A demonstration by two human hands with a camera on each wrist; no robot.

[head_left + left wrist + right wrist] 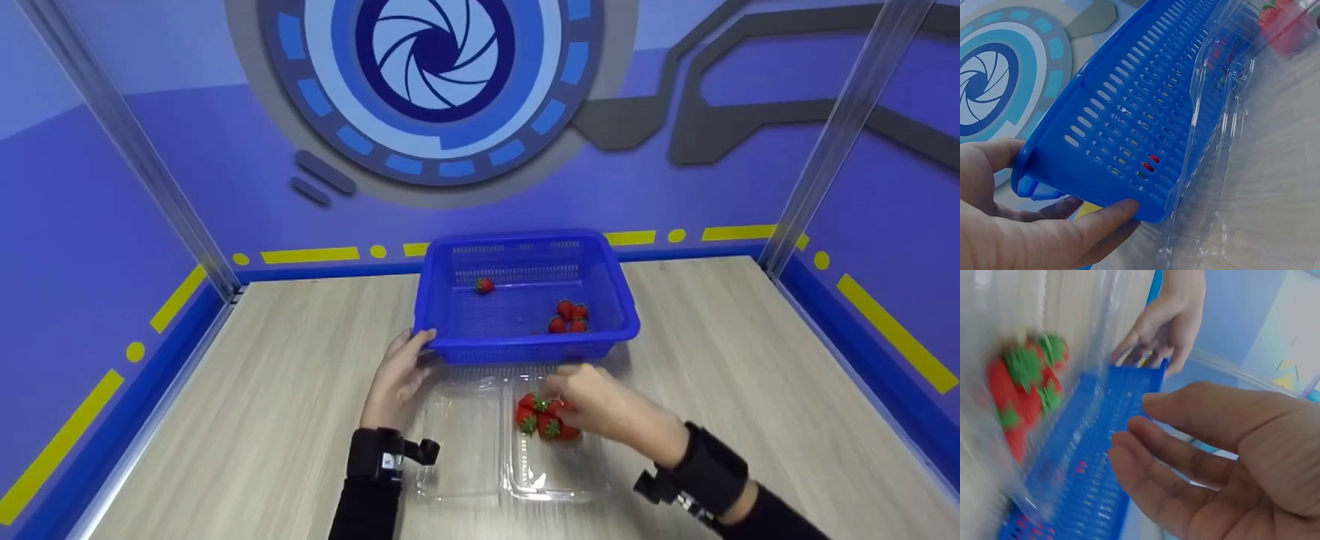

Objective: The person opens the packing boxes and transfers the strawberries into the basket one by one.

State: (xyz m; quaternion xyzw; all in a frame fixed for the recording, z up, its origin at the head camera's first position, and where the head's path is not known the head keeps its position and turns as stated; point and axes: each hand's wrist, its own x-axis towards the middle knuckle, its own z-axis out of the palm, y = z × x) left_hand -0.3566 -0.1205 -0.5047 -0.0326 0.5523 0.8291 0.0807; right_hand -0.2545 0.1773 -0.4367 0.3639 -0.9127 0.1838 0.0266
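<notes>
Scene: a person is working at a wooden desk (pixel 750 360) inside a blue-walled booth, seen from a head camera and two wrist cameras.
Landmark: a blue perforated plastic basket (pixel 525 300) is sitting at the middle of the desk.
Basket contents: one strawberry (pixel 484 285) is lying near the basket's back wall, and a small cluster of strawberries (pixel 568 316) is lying toward its front right.
Clamshell tray: a clear plastic clamshell tray (pixel 469 442) is lying open on the desk just in front of the basket, touching or nearly touching its front wall.
Tray contents: a pile of strawberries (pixel 541 420) is sitting in the tray's right half, just in front of the basket.
Left hand: the left hand (pixel 396 375) is gripping the basket's front left corner, thumb over the rim and fingers curled under the edge.
Right hand: the right hand (pixel 600 405) is hovering over the strawberry pile in front of the basket, fingers relaxed and only slightly bent, holding nothing in the wrist view.
Handling, strawberries: they are probably soft and easily bruised, so a light pinch around the body of one berry seems safest.
Handling, basket: it looks light and fairly stiff, and the rim is offering a firm hold.
Handling, tray: it looks thin, slippery and easily shifted.
</notes>
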